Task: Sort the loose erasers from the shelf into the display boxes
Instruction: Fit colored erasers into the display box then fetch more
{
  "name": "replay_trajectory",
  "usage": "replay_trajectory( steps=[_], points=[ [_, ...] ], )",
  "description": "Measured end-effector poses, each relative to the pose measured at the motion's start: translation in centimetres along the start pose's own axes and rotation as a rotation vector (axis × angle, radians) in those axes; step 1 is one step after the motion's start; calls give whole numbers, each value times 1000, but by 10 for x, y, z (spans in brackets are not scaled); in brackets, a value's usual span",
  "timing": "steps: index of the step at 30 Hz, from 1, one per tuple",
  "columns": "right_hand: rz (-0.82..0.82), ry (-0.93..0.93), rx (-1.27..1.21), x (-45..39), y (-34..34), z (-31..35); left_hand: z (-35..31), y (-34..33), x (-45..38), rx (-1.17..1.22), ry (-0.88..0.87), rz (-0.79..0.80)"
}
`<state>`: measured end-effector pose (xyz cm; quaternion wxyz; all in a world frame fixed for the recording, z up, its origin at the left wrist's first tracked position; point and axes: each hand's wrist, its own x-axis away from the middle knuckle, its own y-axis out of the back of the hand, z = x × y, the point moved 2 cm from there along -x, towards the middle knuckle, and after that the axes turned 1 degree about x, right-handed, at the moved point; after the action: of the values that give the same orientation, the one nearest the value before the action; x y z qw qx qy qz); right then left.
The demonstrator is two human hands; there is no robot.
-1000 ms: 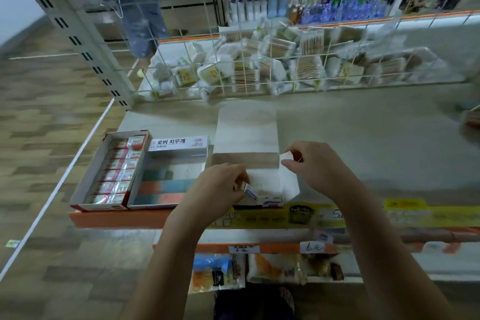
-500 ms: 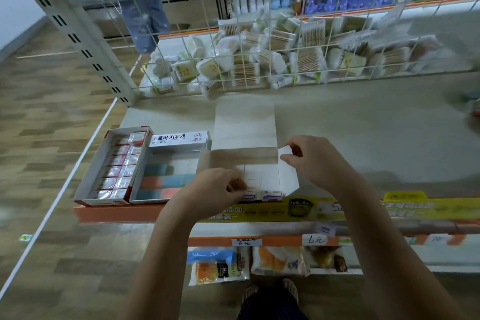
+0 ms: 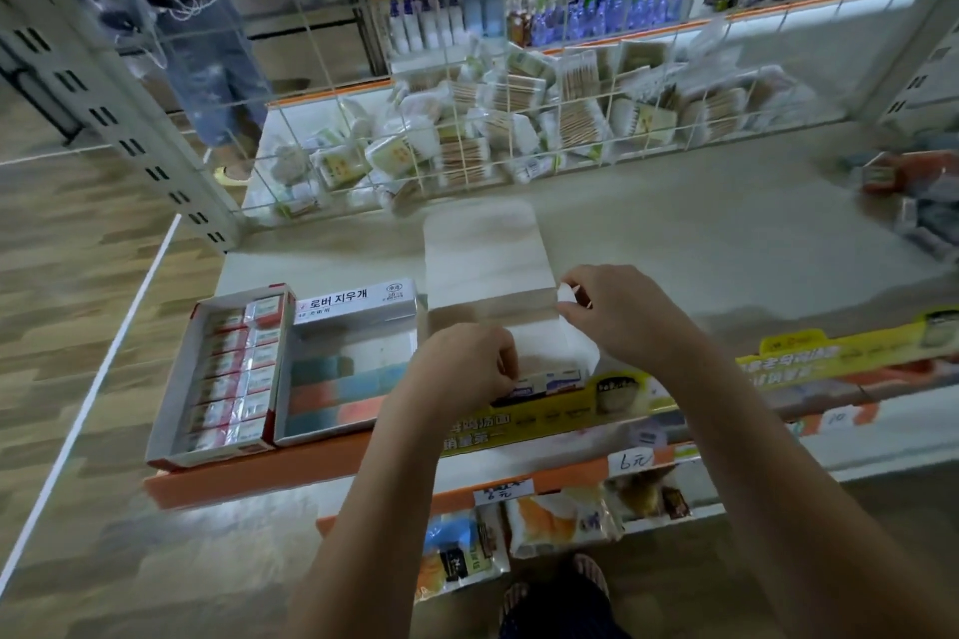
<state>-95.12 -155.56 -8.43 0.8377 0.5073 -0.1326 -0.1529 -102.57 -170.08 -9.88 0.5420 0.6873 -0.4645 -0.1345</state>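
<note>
Here I have my right hand [image 3: 617, 314] on the right side flap [image 3: 571, 298] of the white display box [image 3: 539, 353], thumb and forefinger pinching it so the wall stands up and the box keeps from sliding while I load it. The box sits at the front edge of the shelf [image 3: 726, 244], its long lid [image 3: 485, 247] folded back flat toward the wire basket [image 3: 519, 140] of cotton-swab packs, which keeps the opening clear.

My left hand [image 3: 462, 366] is down inside the box at its near end, fingers curled in; whether they grip an eraser I cannot tell, because the back of the hand hides the tips. Just beside them a short row of blue-and-white wrapped erasers [image 3: 550, 384] lies along the front wall, so my guess is that I am tucking another in against that row, filling from the front backwards.

To the left, touching side by side along the same front edge, stand the box with the Korean label [image 3: 347, 358], holding blocks in teal and orange bands, and the red-and-white box [image 3: 223, 368] at the left corner, packed with two neat columns. Those two look filled; the white one is mostly bare.

Far off by the right edge lie some blurred packets [image 3: 908, 187], possibly more stock to sort.
</note>
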Motion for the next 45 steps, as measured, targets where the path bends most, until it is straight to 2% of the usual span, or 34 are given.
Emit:
replay_trajectory(
  steps=[3, 8, 13, 19, 28, 35, 39, 45],
  points=[
    [-17, -19, 34, 3, 0, 0, -4, 4, -6, -64, -15, -3],
    [-88, -72, 73, 12, 20, -17, -36, 24, -24, -7, -33, -228],
    [-231, -92, 147, 45, 61, -72, -116, 19, -51, 101, -300, -419],
    [-209, -276, 243, 87, 110, -188, -229, -23, -101, -3, -479, -393],
    [-310, -385, 218, 151, 168, -350, -400, -97, -173, -126, -496, -349],
    [-406, -428, 102, 136, 206, -440, -450, -108, -230, -87, -460, -387],
    [-376, -431, 59, 99, 229, -488, -470, -92, -281, -36, -442, -398],
    [-317, -474, 89, 51, 245, -540, -505, -83, -342, -114, -456, -390]
  ],
)
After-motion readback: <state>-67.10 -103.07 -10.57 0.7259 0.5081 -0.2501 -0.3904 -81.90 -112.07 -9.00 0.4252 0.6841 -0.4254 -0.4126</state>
